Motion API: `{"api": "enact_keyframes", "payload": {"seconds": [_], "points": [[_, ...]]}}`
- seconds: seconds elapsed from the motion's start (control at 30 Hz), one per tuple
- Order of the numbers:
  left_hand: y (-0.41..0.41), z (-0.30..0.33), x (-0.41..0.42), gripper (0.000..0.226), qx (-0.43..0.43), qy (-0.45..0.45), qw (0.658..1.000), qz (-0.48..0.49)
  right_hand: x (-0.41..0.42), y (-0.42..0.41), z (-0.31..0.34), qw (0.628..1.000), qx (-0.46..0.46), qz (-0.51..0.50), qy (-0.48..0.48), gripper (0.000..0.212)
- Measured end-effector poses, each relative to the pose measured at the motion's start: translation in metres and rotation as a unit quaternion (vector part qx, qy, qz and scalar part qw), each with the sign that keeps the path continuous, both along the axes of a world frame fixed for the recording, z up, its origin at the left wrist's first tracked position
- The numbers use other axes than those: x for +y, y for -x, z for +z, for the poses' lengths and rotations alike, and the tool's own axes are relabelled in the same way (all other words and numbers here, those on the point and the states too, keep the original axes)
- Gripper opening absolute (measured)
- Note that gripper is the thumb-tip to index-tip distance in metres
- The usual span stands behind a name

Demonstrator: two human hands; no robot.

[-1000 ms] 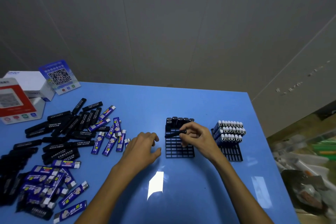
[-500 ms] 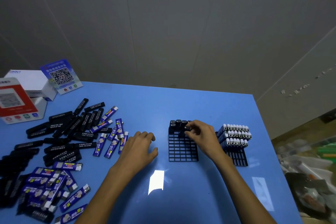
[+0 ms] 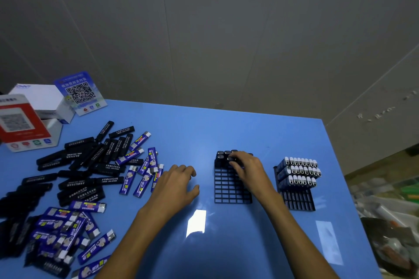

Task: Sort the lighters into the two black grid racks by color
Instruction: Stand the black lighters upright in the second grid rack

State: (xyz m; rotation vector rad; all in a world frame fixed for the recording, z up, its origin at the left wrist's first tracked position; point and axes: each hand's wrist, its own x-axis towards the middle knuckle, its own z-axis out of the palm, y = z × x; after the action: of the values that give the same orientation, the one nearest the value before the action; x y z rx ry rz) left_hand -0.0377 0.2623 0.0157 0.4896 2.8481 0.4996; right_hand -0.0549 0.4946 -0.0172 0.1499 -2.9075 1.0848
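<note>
Black plastic lighters [image 3: 224, 156] stand in the near black grid rack's [image 3: 231, 190] twelve-o'clock rows on the blue bench [image 3: 226, 129]; right hand [image 3: 248, 169] fingers curl over one, left hand [image 3: 175, 186] rests relaxed at nine o'clock.

- The blue table [image 3: 226, 129] is smooth and glossy, mirroring a bright light patch.
- The grid rack [image 3: 229, 190] looks like matt black plastic.
- The black lighters [image 3: 86, 158] have matt casings with white print.
- The blue lighters [image 3: 141, 184] carry glossy printed wraps and shiny metal-looking caps.
- The white box [image 3: 43, 99] looks like smooth cardboard.
</note>
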Motion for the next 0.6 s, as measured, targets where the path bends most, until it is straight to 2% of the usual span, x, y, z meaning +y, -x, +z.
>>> {"api": "enact_keyframes", "payload": {"seconds": [0.3, 0.47, 0.6], "points": [[-0.004, 0.005, 0.000, 0.038, -0.001, 0.000, 1.000, -0.004, -0.009, -0.003, 0.003, 0.998, -0.029, -0.046, -0.019, 0.017], [-0.008, 0.007, -0.009, 0.039, 0.008, 0.009, 1.000, -0.008, -0.011, -0.023, 0.011, 0.992, -0.040, -0.110, -0.057, 0.026], [-0.015, 0.007, -0.017, 0.041, 0.016, 0.024, 0.999, -0.017, -0.016, -0.046, 0.027, 0.991, -0.020, -0.090, -0.097, 0.033]]}}
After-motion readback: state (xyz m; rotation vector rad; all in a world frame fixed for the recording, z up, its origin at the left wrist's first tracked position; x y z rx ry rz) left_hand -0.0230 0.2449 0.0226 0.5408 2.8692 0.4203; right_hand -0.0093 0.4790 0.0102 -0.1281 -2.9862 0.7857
